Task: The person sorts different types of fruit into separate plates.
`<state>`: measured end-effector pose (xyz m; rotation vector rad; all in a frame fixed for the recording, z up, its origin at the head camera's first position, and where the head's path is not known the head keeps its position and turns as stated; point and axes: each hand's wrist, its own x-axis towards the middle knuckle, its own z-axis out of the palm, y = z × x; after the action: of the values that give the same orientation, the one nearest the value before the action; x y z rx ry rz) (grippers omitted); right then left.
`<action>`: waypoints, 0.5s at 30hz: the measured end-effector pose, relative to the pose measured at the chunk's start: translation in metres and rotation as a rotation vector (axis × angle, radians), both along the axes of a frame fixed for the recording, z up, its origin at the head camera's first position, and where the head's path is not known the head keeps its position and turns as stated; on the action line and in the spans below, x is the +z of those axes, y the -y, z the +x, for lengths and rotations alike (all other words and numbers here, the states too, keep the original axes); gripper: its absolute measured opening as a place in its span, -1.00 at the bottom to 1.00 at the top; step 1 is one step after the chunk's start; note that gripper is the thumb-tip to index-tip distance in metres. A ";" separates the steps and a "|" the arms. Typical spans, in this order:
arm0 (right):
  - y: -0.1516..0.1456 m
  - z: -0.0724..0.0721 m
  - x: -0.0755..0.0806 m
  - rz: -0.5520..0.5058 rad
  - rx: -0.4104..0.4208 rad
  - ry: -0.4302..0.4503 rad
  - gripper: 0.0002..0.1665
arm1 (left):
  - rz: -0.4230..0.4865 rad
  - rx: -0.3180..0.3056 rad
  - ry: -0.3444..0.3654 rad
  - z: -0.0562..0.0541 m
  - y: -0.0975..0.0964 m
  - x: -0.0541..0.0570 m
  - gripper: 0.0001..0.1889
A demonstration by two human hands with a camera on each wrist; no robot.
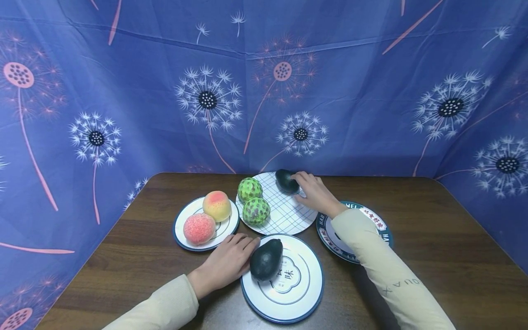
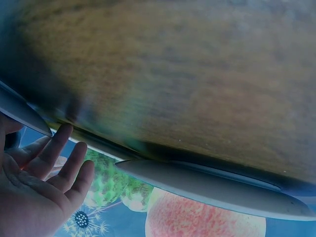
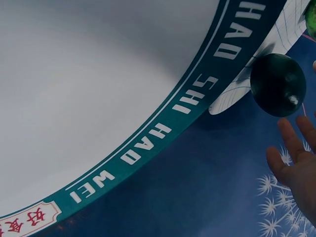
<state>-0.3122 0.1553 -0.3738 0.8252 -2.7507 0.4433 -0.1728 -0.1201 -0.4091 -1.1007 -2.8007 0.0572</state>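
A dark green avocado [image 1: 266, 260] lies on the white, blue-rimmed front plate [image 1: 305, 302]. My left hand [image 1: 228, 259] is at that plate's left rim, its fingertips right beside the avocado. In the left wrist view, the fingers [image 2: 74, 168] are loosely extended and spread. A second avocado [image 1: 286, 181] sits at the back of the checked plate [image 1: 294, 213]. My right hand [image 1: 315, 192] reaches over this plate from the right, fingers close to the avocado. The right wrist view shows these fingers [image 3: 292, 140] extended just beside the same avocado [image 3: 278, 85], not curled round it.
Two green, dark-spotted knobbly fruits [image 1: 256, 211] share the checked plate. On the left plate [image 1: 180, 229] are a peach [image 1: 217, 206] and a pink-red speckled round fruit [image 1: 199, 228]. A green-rimmed lettered plate [image 1: 385, 233] lies under my right forearm. A blue dandelion-print cloth [image 1: 350, 91] hangs behind the table.
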 end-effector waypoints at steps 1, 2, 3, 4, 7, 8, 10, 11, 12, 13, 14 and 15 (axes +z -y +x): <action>0.001 -0.002 0.000 0.004 -0.008 0.001 -0.35 | 0.000 0.000 0.000 0.000 0.000 0.000 -0.44; 0.001 -0.003 0.000 0.007 -0.017 0.005 -0.35 | 0.000 -0.001 0.000 0.000 0.000 0.000 -0.44; 0.002 -0.004 -0.001 0.015 -0.024 0.005 -0.34 | 0.001 -0.002 -0.001 0.000 0.000 0.001 -0.43; 0.002 -0.006 -0.001 0.025 -0.031 0.006 -0.34 | 0.001 -0.002 -0.002 0.000 0.000 0.001 -0.43; 0.004 -0.010 -0.003 0.052 -0.050 0.011 -0.30 | 0.001 -0.003 -0.002 0.000 0.000 0.001 -0.43; 0.005 -0.011 -0.003 0.059 -0.054 0.011 -0.29 | 0.001 -0.003 -0.001 0.000 0.000 0.001 -0.43; 0.006 -0.014 -0.004 0.070 -0.059 0.012 -0.27 | -0.001 -0.001 0.003 0.000 0.000 0.001 -0.43; 0.007 -0.015 -0.005 0.073 -0.062 0.011 -0.26 | -0.002 0.001 0.005 0.001 0.000 0.001 -0.43; 0.007 -0.016 -0.005 0.076 -0.066 0.010 -0.26 | -0.003 0.002 0.006 0.001 0.000 0.001 -0.43; 0.008 -0.017 -0.005 0.074 -0.069 0.011 -0.25 | -0.004 0.003 0.006 0.001 0.000 0.001 -0.43; 0.009 -0.018 -0.005 0.072 -0.074 0.012 -0.24 | -0.004 0.003 0.006 0.001 0.000 0.001 -0.43; 0.010 -0.019 -0.005 0.071 -0.078 0.016 -0.24 | -0.005 0.002 0.004 0.001 0.000 0.001 -0.44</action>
<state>-0.3317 0.1451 -0.3789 0.7300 -2.8170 0.3408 -0.1717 -0.1197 -0.4080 -1.1003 -2.8069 0.0621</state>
